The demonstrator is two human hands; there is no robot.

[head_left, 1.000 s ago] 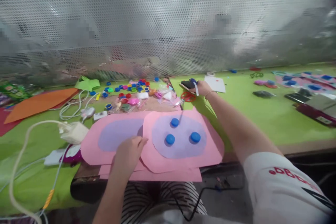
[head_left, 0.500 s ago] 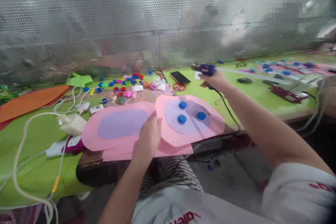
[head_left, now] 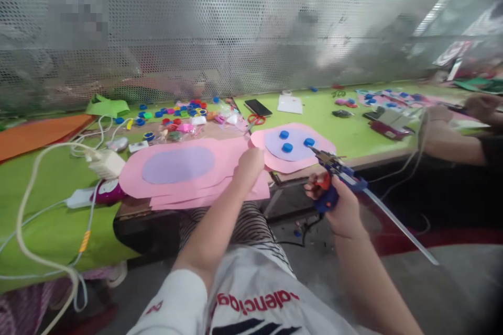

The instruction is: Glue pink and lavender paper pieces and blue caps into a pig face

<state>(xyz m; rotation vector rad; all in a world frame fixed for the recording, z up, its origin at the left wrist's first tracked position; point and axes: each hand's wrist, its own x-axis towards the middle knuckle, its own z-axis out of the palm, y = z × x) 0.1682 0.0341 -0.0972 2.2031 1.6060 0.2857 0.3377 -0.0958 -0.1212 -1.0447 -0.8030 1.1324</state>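
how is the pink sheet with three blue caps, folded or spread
Spread: the pink sheet shows its rounded outline and lilac oval, with no fold visible.

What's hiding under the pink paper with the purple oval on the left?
More pink sheets poke out at the near edge, partly behind the left forearm. The rest is covered, so I can't tell what else is there.

Perforated metal panel [head_left: 176, 26] spans the back; silvery, hazy, patchy glints. Bright slanting strip [head_left: 440, 8] at upper right. Long surface [head_left: 346, 133] below, green-topped, brown along front edge. Grey floor [head_left: 310, 267] beneath, dim; reddish area to right.
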